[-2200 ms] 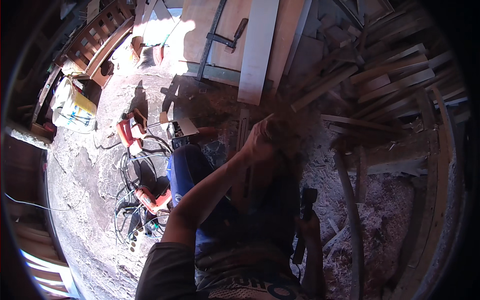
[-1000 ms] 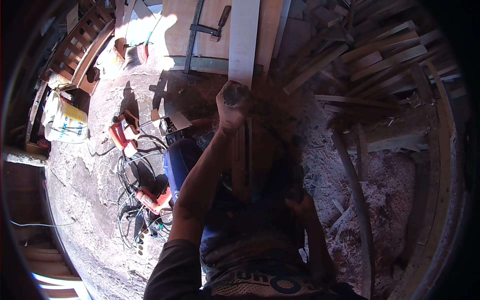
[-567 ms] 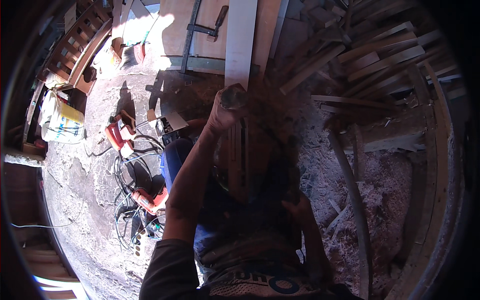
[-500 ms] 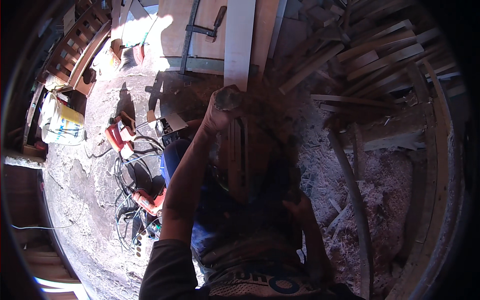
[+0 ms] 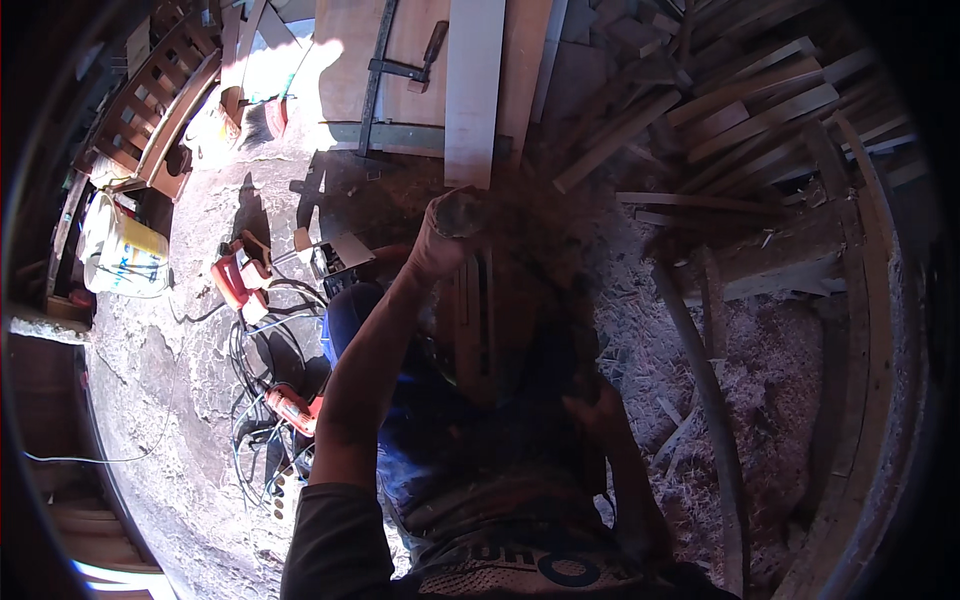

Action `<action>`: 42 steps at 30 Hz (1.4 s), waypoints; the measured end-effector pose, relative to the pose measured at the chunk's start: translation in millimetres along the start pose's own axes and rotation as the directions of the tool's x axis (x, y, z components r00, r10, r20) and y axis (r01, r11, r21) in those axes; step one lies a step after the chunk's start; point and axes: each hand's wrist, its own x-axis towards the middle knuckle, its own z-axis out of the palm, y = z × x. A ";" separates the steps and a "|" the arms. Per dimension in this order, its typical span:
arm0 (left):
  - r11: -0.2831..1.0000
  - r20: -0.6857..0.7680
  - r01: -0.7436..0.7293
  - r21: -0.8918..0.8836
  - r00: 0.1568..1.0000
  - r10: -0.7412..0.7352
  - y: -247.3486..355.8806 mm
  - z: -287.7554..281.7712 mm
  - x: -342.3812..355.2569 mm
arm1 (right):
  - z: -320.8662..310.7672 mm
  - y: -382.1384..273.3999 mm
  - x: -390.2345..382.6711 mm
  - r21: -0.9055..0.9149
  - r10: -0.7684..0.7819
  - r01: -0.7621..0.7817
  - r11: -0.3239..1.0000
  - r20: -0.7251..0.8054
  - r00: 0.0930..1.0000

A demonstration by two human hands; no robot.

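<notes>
In the middle, my left hand (image 5: 437, 248) is closed around a greyish thing with a blunt, rounded end (image 5: 461, 214); its kind is hard to make out. Just below that hand, a wooden piece with a long dark slot (image 5: 476, 325) stands between my legs, partly in shadow. The near end of a pale board (image 5: 474, 95) lies just beyond the hand. My right hand (image 5: 597, 408) is low at my right side, by my thigh. Deep shade hides its fingers and anything in them.
To the left lie a red power tool (image 5: 236, 278), a red drill (image 5: 291, 408), tangled cables (image 5: 245, 350) and a white bucket (image 5: 125, 250). A bar clamp (image 5: 400, 68) rests on panels ahead. Scrap wood (image 5: 760, 100) is piled far right, above a curved stick (image 5: 712, 410) among shavings.
My left hand has come slightly nearer to me, uncovering the near end of the pale board. The view has shifted a little; my right hand stays by my thigh.
</notes>
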 end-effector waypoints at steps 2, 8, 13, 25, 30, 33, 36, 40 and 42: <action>0.999 0.051 -0.042 -0.001 0.998 0.042 7.7 6.9 0.7 | 0.2 1.4 5.4 -0.088 -0.121 0.119 0.989 -0.011 0.993; 0.981 0.121 -0.027 -0.190 0.991 0.050 8.9 21.3 -4.8 | -9.7 -118.7 11.6 -0.385 -0.577 0.530 0.756 -0.010 0.816; 0.991 0.120 -0.003 -0.136 0.993 0.019 -7.1 -3.3 -14.9 | -1.2 -216.9 15.0 -0.599 -0.806 0.672 0.436 0.073 0.588; 0.843 0.165 -0.080 -0.532 0.967 0.195 -20.2 17.4 -23.7 | 6.9 -247.1 17.3 -0.647 -0.793 0.675 0.355 0.175 0.584; 0.981 -0.007 -0.112 0.161 0.993 0.115 -25.5 25.7 -26.1 | 13.8 -207.3 72.2 -0.744 -0.681 0.600 0.294 0.277 0.678; 0.987 -0.305 0.054 -0.153 0.947 -0.099 -18.2 50.6 -37.7 | 15.1 -226.1 43.8 -0.631 -0.733 0.671 0.390 0.228 0.641; 0.810 -0.380 0.083 -0.580 0.852 -0.360 -31.5 47.7 -51.2 | 27.5 -234.5 28.4 -0.530 -0.854 0.754 0.389 0.100 0.511; 0.981 -0.486 0.107 -0.163 0.857 -0.174 -12.6 64.1 -35.3 | 20.5 -200.1 84.8 -0.708 -0.629 0.582 0.399 0.251 0.736; 0.975 -0.522 0.138 0.176 0.853 -0.026 -14.3 79.6 -54.7 | 7.1 -196.6 88.8 -0.623 -0.649 0.631 0.461 0.248 0.719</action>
